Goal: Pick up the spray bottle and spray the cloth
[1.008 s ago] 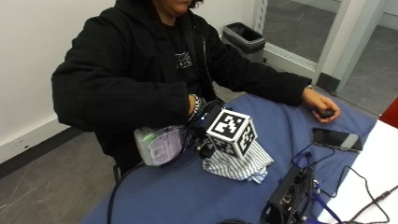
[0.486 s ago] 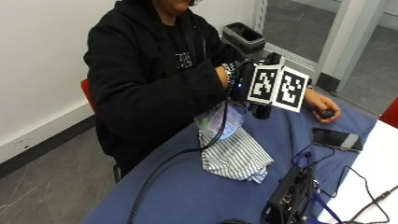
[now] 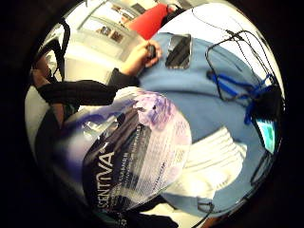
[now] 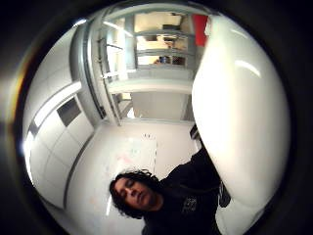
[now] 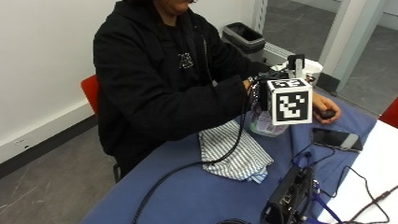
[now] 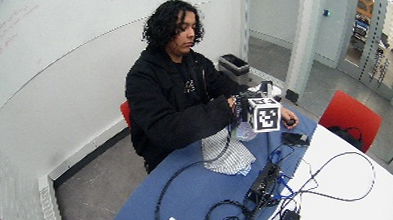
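One spray bottle (image 5: 268,122) and one striped cloth (image 5: 235,154) are all the task involves. In the outside view the bottle is off the blue table (image 5: 187,196), held upright in the gloved right hand (image 5: 258,88) just above and beside the far end of the cloth, which lies crumpled on the table in front of the person. I judge the pick-up done and the spraying left — no mist or wet patch shows.

From the little-finger side of the palm, the labelled bottle (image 3: 133,156) fills the picture close against the palm, with the cloth (image 3: 213,166) below it on the table; the bare hand (image 3: 140,54) rests farther off beside one dark phone (image 3: 178,50).

From the thumb side, the bottle's white top (image 4: 239,107) presses close.

The wide outside view shows the same arrangement — bottle (image 6: 245,133) raised over the cloth (image 6: 226,156). The fingers are hidden, but the lifted bottle means the hand is wrapped around it.
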Demonstrator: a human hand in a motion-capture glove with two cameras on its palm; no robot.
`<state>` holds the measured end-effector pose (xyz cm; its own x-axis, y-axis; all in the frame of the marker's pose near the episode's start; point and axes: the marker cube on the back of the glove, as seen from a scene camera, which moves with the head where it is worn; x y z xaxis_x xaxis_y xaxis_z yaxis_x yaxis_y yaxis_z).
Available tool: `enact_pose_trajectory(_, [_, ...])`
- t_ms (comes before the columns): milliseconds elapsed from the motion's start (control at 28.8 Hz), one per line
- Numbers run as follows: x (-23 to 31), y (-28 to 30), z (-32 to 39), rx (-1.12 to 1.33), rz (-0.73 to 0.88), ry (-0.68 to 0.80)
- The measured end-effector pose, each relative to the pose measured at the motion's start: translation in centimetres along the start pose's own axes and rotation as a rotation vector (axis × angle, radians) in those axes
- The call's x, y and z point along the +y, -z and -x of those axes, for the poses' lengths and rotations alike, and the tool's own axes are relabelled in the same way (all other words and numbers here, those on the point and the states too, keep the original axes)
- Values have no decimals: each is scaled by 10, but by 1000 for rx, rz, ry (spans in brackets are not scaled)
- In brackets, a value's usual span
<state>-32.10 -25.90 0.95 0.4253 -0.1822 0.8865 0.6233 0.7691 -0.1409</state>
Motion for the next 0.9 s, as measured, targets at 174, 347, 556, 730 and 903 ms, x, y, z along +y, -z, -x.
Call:
enact_pose_trajectory(174, [16,-16,-28,-5,-102,65])
enact_pose_trajectory(347, [20,-23,-48,-35,-183,128])
enact_pose_trajectory(556, [25,-19,-57,-70,-265,142])
enact_pose_trajectory(730, [24,-20,-57,-68,-276,150])
enact_pose_trajectory(903, [42,-19,-55,-75,-281,151])
